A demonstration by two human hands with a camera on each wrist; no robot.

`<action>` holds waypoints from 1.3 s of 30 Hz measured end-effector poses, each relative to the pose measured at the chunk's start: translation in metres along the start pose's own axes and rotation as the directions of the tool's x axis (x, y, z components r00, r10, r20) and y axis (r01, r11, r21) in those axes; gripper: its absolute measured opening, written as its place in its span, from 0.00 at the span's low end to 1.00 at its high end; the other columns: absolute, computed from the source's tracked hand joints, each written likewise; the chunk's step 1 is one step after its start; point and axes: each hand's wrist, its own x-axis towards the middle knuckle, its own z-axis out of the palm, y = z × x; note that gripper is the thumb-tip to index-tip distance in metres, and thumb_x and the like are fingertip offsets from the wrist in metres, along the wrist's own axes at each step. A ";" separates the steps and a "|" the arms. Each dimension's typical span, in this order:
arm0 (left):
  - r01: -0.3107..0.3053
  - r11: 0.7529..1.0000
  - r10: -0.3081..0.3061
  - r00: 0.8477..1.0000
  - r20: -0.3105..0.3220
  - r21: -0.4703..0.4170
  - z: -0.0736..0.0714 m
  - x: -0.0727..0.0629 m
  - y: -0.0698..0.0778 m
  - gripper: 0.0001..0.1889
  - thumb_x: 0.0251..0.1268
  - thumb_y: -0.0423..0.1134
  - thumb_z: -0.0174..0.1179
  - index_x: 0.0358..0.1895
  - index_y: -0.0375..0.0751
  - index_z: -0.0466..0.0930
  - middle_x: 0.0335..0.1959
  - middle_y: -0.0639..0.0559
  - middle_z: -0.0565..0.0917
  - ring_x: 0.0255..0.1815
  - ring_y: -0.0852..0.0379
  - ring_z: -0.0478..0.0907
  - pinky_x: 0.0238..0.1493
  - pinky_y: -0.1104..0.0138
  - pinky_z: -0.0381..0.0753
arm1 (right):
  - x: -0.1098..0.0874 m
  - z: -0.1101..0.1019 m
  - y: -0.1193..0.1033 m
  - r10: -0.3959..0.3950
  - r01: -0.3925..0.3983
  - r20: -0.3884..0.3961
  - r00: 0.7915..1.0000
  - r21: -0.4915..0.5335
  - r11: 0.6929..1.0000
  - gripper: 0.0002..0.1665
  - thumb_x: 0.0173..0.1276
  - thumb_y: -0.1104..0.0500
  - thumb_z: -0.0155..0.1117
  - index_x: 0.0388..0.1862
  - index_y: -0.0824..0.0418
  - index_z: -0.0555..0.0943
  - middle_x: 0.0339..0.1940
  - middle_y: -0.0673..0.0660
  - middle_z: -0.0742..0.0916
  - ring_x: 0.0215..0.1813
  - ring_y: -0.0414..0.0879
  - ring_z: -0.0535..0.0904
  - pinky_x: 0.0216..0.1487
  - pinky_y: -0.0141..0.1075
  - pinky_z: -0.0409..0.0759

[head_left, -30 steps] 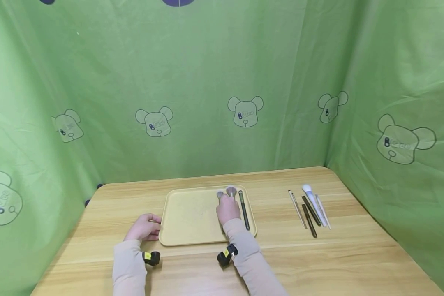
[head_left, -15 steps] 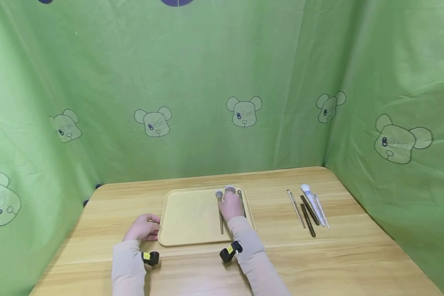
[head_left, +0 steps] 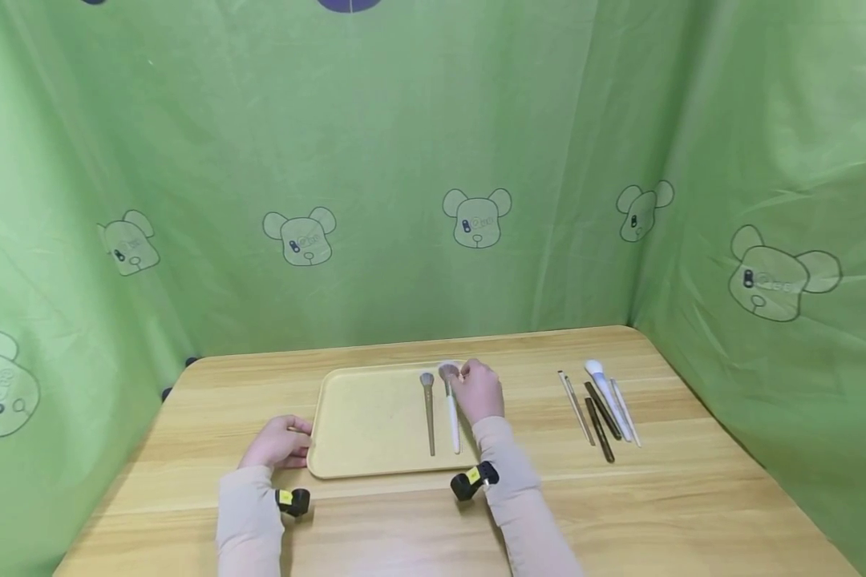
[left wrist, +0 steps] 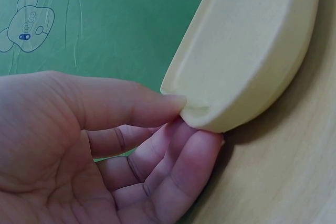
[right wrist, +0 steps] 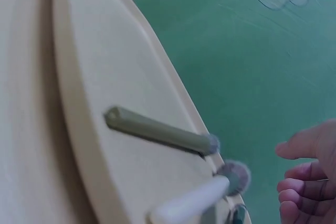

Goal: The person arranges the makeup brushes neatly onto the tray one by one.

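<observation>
My left hand pinches the left edge of a pale yellow tray, thumb on top of the rim and fingers underneath, as the left wrist view shows. On the tray's right half lie an olive-handled makeup brush and a white-handled makeup brush, roughly parallel, bristles toward the back. My right hand hovers by the tray's right side, its fingers loosely bent and holding nothing in the right wrist view. A dark green makeup brush lies beside the white-handled one; in the head view the hand and sleeve hide it.
Right of the tray, on the wooden table, lies a loose group of makeup brushes: a white one with a fluffy head, dark-handled ones and thin ones. A green curtain encloses the back and sides.
My right hand has moved right across the tray, off the olive and white-handled brushes, which now show in full. It now covers the dark green brush. My left hand stays on the rim.
</observation>
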 end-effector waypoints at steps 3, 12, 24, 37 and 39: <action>0.003 1.000 -0.003 1.000 0.001 0.002 0.000 -0.001 0.001 0.14 0.61 0.25 0.54 0.50 0.24 0.70 0.28 0.45 0.80 0.25 0.56 0.78 0.29 0.65 0.85 | 0.003 -0.007 0.007 0.020 -0.019 -0.014 1.000 0.012 1.000 0.13 0.59 0.58 0.69 0.34 0.67 0.80 0.27 0.61 0.85 0.28 0.51 0.80 0.31 0.43 0.82; 0.003 1.000 -0.003 1.000 0.009 -0.002 0.001 0.000 0.001 0.14 0.61 0.25 0.54 0.50 0.24 0.70 0.29 0.45 0.79 0.26 0.56 0.78 0.29 0.65 0.85 | 0.010 -0.025 0.026 0.103 -0.103 0.010 0.995 0.032 0.994 0.17 0.60 0.57 0.68 0.41 0.69 0.80 0.32 0.64 0.86 0.33 0.54 0.82 0.38 0.47 0.83; 0.002 1.000 -0.001 1.000 0.020 -0.023 0.000 0.004 -0.004 0.14 0.60 0.24 0.54 0.50 0.24 0.69 0.28 0.45 0.79 0.25 0.56 0.78 0.29 0.66 0.85 | 0.018 -0.047 0.057 0.121 -0.122 -0.020 0.992 -0.010 0.993 0.18 0.62 0.57 0.66 0.43 0.70 0.79 0.35 0.67 0.87 0.36 0.58 0.83 0.42 0.52 0.83; -0.014 1.000 0.014 1.000 0.012 0.003 0.000 -0.002 0.000 0.14 0.60 0.25 0.54 0.50 0.24 0.70 0.28 0.46 0.79 0.26 0.57 0.78 0.29 0.66 0.85 | 0.023 -0.077 0.096 0.140 -0.143 -0.031 0.990 -0.119 0.982 0.18 0.62 0.58 0.64 0.43 0.73 0.78 0.36 0.71 0.86 0.37 0.62 0.82 0.43 0.54 0.81; -0.015 1.000 0.015 1.000 0.013 -0.001 0.000 -0.002 0.001 0.14 0.60 0.25 0.54 0.50 0.23 0.70 0.28 0.46 0.79 0.26 0.57 0.78 0.29 0.66 0.85 | 0.023 -0.083 0.101 0.145 -0.148 -0.031 0.989 -0.142 0.979 0.18 0.63 0.59 0.63 0.43 0.73 0.78 0.37 0.72 0.86 0.38 0.63 0.82 0.43 0.54 0.81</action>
